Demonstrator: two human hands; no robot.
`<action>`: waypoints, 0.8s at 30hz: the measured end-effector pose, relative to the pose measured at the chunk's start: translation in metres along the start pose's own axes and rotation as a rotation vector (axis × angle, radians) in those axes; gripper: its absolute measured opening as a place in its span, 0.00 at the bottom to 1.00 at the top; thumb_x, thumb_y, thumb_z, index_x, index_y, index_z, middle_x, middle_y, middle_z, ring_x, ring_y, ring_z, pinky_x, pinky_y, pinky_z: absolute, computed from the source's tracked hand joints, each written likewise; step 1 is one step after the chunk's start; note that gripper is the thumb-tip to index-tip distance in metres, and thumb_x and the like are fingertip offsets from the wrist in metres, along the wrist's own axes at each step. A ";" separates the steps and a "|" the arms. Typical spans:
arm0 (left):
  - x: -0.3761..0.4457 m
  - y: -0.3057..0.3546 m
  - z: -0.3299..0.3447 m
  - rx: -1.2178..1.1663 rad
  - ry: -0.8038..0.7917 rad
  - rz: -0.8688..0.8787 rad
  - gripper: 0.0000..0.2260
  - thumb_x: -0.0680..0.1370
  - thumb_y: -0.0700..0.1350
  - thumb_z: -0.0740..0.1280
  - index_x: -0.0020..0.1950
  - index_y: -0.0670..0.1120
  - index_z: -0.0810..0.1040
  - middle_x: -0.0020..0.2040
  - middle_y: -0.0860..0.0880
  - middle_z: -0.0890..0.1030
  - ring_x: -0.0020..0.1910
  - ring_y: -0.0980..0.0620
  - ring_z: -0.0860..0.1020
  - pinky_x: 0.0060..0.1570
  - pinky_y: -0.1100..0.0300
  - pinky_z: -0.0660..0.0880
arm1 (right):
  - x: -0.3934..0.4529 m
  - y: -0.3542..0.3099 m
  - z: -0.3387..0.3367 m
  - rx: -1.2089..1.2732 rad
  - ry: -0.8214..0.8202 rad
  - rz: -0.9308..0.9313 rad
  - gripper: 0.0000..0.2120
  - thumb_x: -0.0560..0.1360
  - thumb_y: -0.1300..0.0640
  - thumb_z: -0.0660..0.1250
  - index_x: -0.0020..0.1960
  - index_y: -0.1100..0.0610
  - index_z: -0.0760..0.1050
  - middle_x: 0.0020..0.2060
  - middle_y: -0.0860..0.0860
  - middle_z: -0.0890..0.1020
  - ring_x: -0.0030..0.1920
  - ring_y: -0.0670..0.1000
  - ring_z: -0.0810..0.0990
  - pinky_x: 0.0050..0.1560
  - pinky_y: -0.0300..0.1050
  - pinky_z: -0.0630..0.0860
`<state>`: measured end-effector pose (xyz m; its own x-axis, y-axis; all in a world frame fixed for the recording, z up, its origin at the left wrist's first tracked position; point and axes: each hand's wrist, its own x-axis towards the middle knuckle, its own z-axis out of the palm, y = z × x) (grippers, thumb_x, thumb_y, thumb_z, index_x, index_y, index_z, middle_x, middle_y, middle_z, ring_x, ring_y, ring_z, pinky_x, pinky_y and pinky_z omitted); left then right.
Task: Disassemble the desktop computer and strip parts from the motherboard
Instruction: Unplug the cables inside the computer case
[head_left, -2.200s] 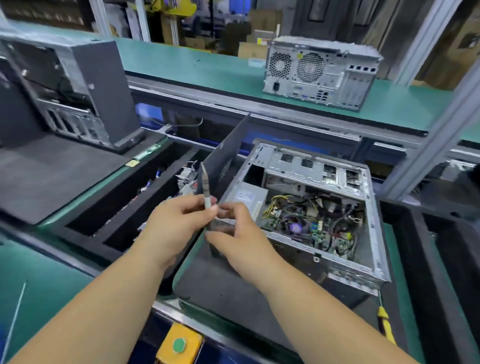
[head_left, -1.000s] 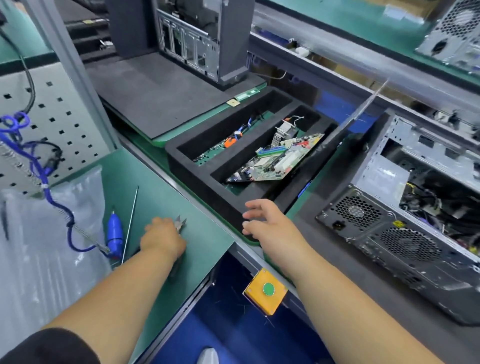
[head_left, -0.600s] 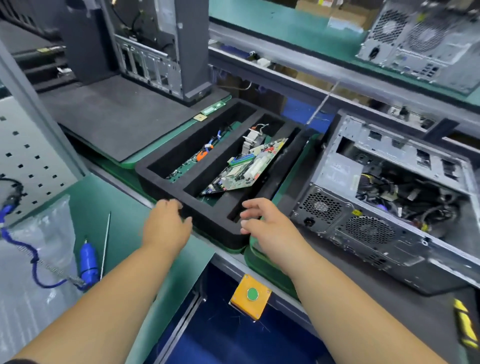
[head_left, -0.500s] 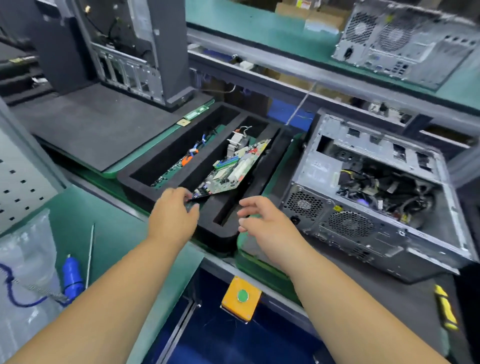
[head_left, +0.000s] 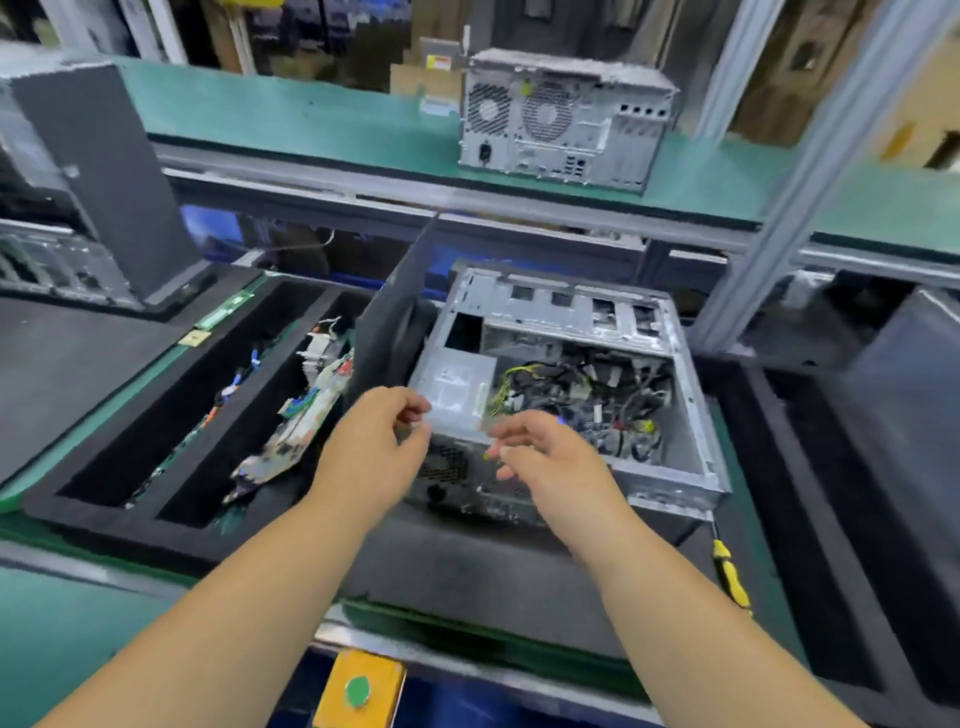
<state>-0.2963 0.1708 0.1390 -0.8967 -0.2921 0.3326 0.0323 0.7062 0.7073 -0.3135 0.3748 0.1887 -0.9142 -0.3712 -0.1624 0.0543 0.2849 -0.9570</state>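
Grey steel case: the open desktop computer (head_left: 566, 395) lies on its side on the dark foam mat (head_left: 467, 566), open face up, directly ahead of me.
Left hand (head_left: 371, 449): empty, fingers loosely curled, hovering just in front of the case's near left corner; not touching it as far as I can tell.
Right hand (head_left: 550, 457): empty too, fingers relaxed and spread, over the near rim by the wiring. My two hands are close together but apart.
Step in hand: I judge I am reaching in, bare-handed, to start pulling parts out of the case. Its power supply (head_left: 457, 387) and cable bundle (head_left: 587, 405) are both in place, so the strip-down of this unit has hardly begun.
Next move: it calls for unplugging the cable bundle before anything lifts out; tugging hard risks snagging wires on the steel edges. A yellow-handled screwdriver (head_left: 730, 571) lies near the case on my right if screws hold things.
Orientation: the fan-grilled rear panel (head_left: 457, 478) faces me, so the case's long axis runs away from me, angled slightly right.
Parts bin: the black foam tray (head_left: 171, 530) to my left already holds a stripped circuit board (head_left: 296, 426).
Elsewhere: a second tower (head_left: 563, 117) stands on the green belt beyond.
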 end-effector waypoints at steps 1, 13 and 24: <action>0.004 0.007 0.007 0.004 -0.015 0.012 0.07 0.75 0.43 0.68 0.51 0.52 0.78 0.46 0.58 0.75 0.46 0.61 0.76 0.50 0.63 0.72 | 0.002 0.002 -0.010 0.007 0.012 -0.001 0.09 0.78 0.62 0.64 0.51 0.51 0.79 0.49 0.50 0.83 0.38 0.43 0.80 0.42 0.37 0.74; 0.049 0.083 0.072 0.085 -0.141 0.068 0.08 0.75 0.44 0.68 0.50 0.58 0.78 0.47 0.61 0.77 0.50 0.65 0.74 0.48 0.73 0.66 | 0.044 0.018 -0.103 -0.061 0.097 -0.076 0.13 0.76 0.60 0.64 0.43 0.41 0.79 0.40 0.45 0.82 0.42 0.49 0.82 0.46 0.51 0.80; 0.076 0.114 0.123 -0.074 -0.225 -0.045 0.09 0.75 0.41 0.68 0.47 0.56 0.80 0.43 0.57 0.80 0.44 0.62 0.78 0.46 0.67 0.73 | 0.090 0.049 -0.133 -0.173 0.184 -0.001 0.08 0.78 0.57 0.61 0.41 0.50 0.74 0.27 0.43 0.77 0.24 0.42 0.69 0.32 0.43 0.68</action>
<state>-0.4150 0.3080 0.1682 -0.9735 -0.1649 0.1586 0.0155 0.6440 0.7648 -0.4463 0.4734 0.1590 -0.9727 -0.2093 -0.1001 -0.0016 0.4378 -0.8991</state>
